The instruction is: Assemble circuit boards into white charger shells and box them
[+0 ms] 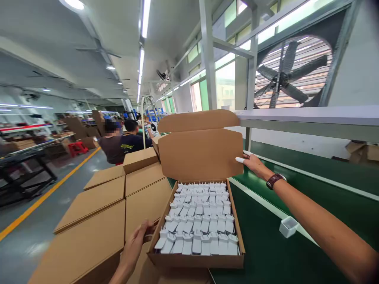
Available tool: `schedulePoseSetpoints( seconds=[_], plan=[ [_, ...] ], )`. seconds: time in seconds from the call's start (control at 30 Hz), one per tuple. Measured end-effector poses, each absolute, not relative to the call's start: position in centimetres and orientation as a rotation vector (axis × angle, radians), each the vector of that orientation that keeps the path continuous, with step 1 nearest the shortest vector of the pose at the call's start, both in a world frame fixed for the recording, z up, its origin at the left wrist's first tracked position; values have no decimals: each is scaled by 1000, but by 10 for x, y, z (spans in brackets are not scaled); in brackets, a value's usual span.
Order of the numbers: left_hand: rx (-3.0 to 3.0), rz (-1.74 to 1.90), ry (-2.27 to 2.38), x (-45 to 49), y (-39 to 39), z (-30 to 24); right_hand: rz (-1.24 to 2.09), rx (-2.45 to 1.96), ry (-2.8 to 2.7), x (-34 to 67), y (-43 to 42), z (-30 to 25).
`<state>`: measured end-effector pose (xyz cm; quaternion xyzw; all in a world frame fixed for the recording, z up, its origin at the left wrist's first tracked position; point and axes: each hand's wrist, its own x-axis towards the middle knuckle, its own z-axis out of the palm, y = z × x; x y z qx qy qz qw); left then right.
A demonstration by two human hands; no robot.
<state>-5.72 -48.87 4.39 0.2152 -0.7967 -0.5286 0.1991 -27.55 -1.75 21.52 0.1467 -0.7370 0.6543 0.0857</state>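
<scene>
An open cardboard box (195, 261) stands in front of me, filled with rows of small white plastic parts (197, 225) that look like charger housings. Its brown lid (203, 154) is raised at the far side. My right hand (253, 163), with white covers on two fingertips, pinches the lid's right edge between thumb and fingers. At the box's left wall is my left hand (137, 242), fingers curled against the side; the fingertips are partly hidden. A small white square piece (288, 227) lies on the green surface under my right forearm.
Closed cardboard boxes (100, 209) are stacked to the left. A green conveyor belt (266, 244) runs along the right, below a white shelf (310, 116). Two people (132, 138) sit farther ahead on the left, near a red stool (77, 148). A large fan (284, 79) fills the window.
</scene>
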Motion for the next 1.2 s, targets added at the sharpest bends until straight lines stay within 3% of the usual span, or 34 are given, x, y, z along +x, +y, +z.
schedulePoseSetpoints(
  seconds=[0.07, 0.27, 0.4, 0.7, 1.2],
  plan=[
    [541, -1746, -2067, -72, -493, 70, 1869, 404, -2209, -275, -28, 218],
    [450, -1597, -1866, -156, -506, 170, 1690, 432, -2090, -245, -27, 233],
    [335, -1441, -1880, -186, -496, 208, 1564, 427, -2181, -219, -15, 239],
    [397, -1094, -2128, -158, -462, 205, 1074, 467, -2508, -178, -82, 246],
    [357, -1088, -2330, -127, -461, 188, 975, 663, -2371, -165, -90, 215]
  ],
)
